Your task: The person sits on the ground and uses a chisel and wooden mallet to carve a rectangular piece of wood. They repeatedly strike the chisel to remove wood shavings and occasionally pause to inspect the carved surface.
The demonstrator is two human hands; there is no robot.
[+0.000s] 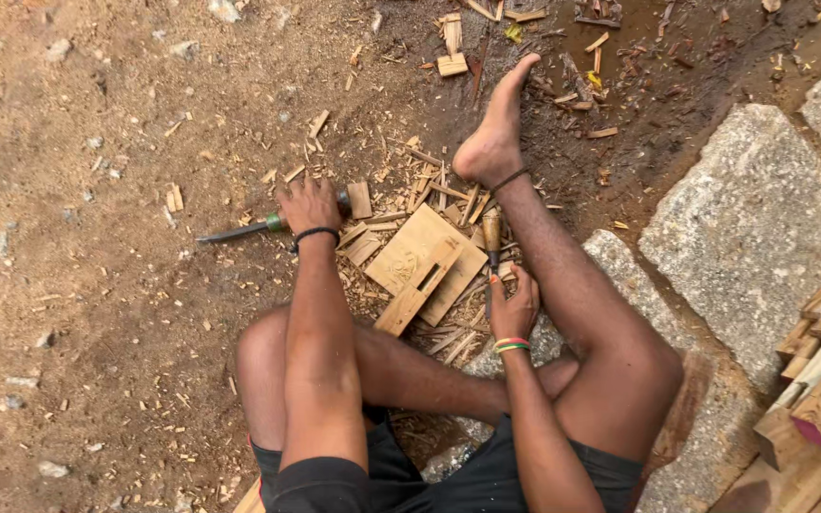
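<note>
My left hand (309,206) is closed around a green-handled chisel (239,231) lying on the dirt, its dark blade pointing away to my left. My right hand (515,306) grips a second tool (492,237) by its shaft, wooden handle up (I cannot see its tip). Between my hands, touching neither, the board (425,266) lies flat on wood chips (429,180), nearer my right hand, just below my right foot (496,133).
</note>
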